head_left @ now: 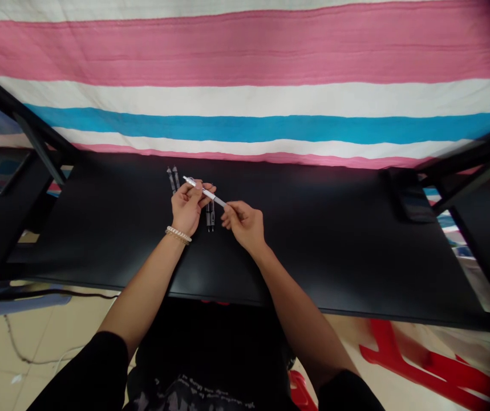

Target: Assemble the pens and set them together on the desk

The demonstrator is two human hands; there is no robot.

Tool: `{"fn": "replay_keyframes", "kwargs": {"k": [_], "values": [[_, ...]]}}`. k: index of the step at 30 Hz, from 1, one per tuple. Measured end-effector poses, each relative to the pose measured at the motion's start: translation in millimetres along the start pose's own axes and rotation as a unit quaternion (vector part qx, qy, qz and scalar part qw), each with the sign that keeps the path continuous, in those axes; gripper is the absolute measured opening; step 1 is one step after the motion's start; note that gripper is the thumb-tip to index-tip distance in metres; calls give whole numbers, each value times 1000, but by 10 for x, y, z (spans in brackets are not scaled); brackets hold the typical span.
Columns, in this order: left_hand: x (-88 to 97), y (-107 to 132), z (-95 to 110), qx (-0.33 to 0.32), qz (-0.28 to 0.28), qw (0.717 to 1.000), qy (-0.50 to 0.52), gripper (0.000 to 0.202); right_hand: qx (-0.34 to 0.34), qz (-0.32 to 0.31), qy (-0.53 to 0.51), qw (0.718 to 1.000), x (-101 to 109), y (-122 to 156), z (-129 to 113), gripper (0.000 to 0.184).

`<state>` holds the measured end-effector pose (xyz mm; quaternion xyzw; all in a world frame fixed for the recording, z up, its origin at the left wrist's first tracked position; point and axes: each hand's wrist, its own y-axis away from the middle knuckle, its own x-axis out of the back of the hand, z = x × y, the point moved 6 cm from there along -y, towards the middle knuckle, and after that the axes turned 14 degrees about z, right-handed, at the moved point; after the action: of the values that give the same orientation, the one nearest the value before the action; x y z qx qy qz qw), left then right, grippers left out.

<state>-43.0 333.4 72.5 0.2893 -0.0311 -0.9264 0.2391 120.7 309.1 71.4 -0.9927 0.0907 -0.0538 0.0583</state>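
Place: indoor workspace | black desk | striped cloth | tiled floor | red stool

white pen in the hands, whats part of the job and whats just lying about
Part of the job: white pen, held by the left hand and right hand; two dark pens beyond the left hand; two more beneath the white pen.

Just lying about: black desk; striped cloth; red plastic stool on the floor.

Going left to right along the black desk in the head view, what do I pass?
Two black pens → left hand → two more black pens → right hand
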Motion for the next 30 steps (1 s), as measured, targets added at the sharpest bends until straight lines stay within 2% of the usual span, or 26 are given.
{"fn": "replay_keyframes", "kwargs": {"k": [4,6,8,10,12,15,17,22,26,28,30], "values": [[-60,25,54,36,-7,999,5,18,-14,-28,17,999,-20,13,-39,59],[-61,26,134,70,-3,997,27,11,-7,-34,5,999,-31,14,-53,61],[-19,19,255,112,-5,991,68,22,5,-33,4,999,-34,9,-52,59],[73,-3,424,133,-19,985,104,47,17,-30,14,999,-33,2,-42,58],[237,-57,620,115,-8,984,137,59,31,-37,30,998,-39,1,-36,57],[476,-149,808,101,22,983,153,57,49,-48,55,996,-48,3,-39,56],[565,-201,872,100,30,982,156,54,53,-49,63,995,-48,0,-37,56],[642,-291,956,95,46,983,149,50,60,-54,72,994,-58,-6,-18,52],[716,-405,889,103,117,984,88,53,91,-59,113,988,-79,4,-39,38],[763,-487,823,72,166,983,39,55,143,-55,141,978,-92,18,-103,25],[801,-555,771,2,209,977,-34,52,209,-70,174,960,-128,50,-175,20]]}}
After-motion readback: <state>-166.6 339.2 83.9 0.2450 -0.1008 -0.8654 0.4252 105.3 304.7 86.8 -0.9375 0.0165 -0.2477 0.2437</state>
